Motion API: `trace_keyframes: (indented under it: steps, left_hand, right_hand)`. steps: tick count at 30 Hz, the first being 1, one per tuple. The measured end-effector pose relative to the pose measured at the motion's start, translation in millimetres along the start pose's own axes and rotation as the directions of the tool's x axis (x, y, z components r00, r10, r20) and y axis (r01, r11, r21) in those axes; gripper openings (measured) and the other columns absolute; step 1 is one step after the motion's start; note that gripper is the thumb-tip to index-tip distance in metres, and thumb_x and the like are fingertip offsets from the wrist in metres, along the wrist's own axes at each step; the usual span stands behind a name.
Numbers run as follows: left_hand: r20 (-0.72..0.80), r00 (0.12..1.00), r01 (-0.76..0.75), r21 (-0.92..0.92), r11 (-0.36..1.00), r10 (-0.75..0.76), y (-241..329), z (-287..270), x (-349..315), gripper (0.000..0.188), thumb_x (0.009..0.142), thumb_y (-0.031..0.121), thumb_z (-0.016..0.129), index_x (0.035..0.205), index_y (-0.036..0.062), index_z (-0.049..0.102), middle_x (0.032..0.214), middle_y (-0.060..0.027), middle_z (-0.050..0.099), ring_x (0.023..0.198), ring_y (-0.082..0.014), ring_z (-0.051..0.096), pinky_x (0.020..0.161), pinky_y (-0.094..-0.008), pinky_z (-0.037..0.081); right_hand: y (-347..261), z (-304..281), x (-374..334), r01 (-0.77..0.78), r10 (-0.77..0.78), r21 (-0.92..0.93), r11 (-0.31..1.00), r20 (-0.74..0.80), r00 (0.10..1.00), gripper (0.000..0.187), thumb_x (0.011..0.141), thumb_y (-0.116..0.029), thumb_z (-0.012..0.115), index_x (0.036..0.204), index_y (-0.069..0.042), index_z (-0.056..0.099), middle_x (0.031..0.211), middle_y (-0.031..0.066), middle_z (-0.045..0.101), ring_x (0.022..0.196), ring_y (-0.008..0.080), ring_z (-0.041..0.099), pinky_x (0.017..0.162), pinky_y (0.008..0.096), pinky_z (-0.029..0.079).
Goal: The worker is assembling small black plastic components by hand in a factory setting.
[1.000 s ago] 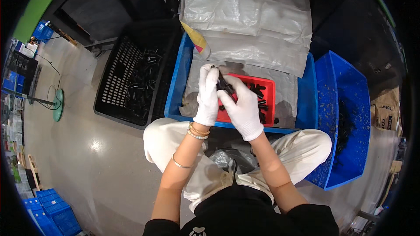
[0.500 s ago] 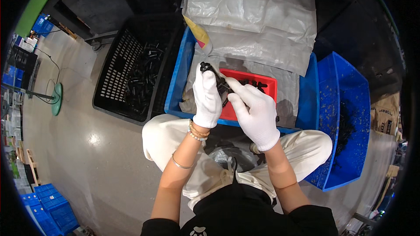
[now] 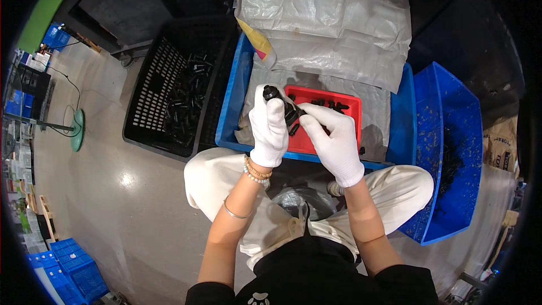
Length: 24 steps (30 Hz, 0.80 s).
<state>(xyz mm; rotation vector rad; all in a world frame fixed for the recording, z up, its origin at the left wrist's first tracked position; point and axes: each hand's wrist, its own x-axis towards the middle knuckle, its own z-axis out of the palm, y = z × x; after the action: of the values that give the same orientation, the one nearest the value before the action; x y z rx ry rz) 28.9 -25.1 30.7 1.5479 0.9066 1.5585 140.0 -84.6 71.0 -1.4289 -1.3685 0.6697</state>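
White gloves cover both hands, which meet over the red tray [image 3: 351,114]. My left hand [image 3: 267,131] is closed around a black plastic part [image 3: 272,92], whose rounded end pokes out above the fingers. At the part's other side, my right hand [image 3: 335,142] has its thumb and forefinger pinched together, touching or very close to it. What sits between those right fingertips is too dark and small to make out. Several small black parts [image 3: 339,106] lie in the tray. Beneath it is a grey plastic sheet [image 3: 375,114] lining a blue bin [image 3: 402,130].
To the left stands a black perforated crate [image 3: 148,99] with many black parts [image 3: 189,93]. A deep blue bin [image 3: 449,214] with dark pieces is at the right. A yellow-tipped bag corner [image 3: 257,42] rises behind my left hand. My bent legs flank a clear plastic bag [image 3: 307,202].
My right fingertips have shifted slightly down and right along the black part. The left hand has turned the part a little, so its rounded end faces up more. The view has shifted slightly.
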Motion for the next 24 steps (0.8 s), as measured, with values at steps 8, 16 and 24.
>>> trace_keyframes:
  steps: [8, 16, 24]
  left_hand:
    - [-0.026, 0.983, 0.184, 0.185, 0.965, -0.183, -25.8, -10.8, -1.2, 0.036, 0.092, 0.041, 0.039, 0.093, 0.0064, 0.05, 0.066, -0.0038, 0.049, 0.055, -0.0141, 0.046, 0.049, -0.0267, 0.036]
    - [0.048, 0.836, 0.256, -0.915, 0.311, -0.546, -6.9, -122.5, 57.5, 0.073, 0.09, 0.061, 0.021, 0.109, -0.0066, 0.041, 0.102, -0.0126, 0.057, 0.059, -0.0153, 0.047, 0.056, -0.0239, 0.045]
    - [0.019, 0.821, 0.221, -0.932, 0.287, -0.571, 0.9, -113.0, 57.8, 0.047, 0.092, 0.041, 0.043, 0.121, 0.0033, 0.037, 0.091, -0.0099, 0.054, 0.066, -0.0149, 0.05, 0.056, -0.0275, 0.042]
  right_hand:
    - [40.4, 14.8, 30.2, -0.21, 0.209, 0.09, 0.974, 0.019, 0.978, 0.017, 0.081, -0.013, 0.057, 0.077, 0.004, 0.058, 0.066, -0.0003, 0.054, 0.063, 0.0056, 0.043, 0.06, 0.0234, 0.038]
    - [283.3, -5.0, 0.6, -0.227, 0.544, -0.612, 0.757, 0.4, 0.737, 0.035, 0.087, -0.027, 0.037, 0.094, -0.002, 0.06, 0.1, 0.0245, 0.058, 0.097, 0.0399, 0.054, 0.085, 0.0442, 0.043]
    - [348.4, 72.5, -11.1, -0.551, 0.706, -0.443, 0.708, 0.429, 0.563, 0.032, 0.078, -0.015, 0.05, 0.109, -0.015, 0.054, 0.07, 0.0064, 0.057, 0.043, 0.0129, 0.044, 0.037, 0.0288, 0.035]
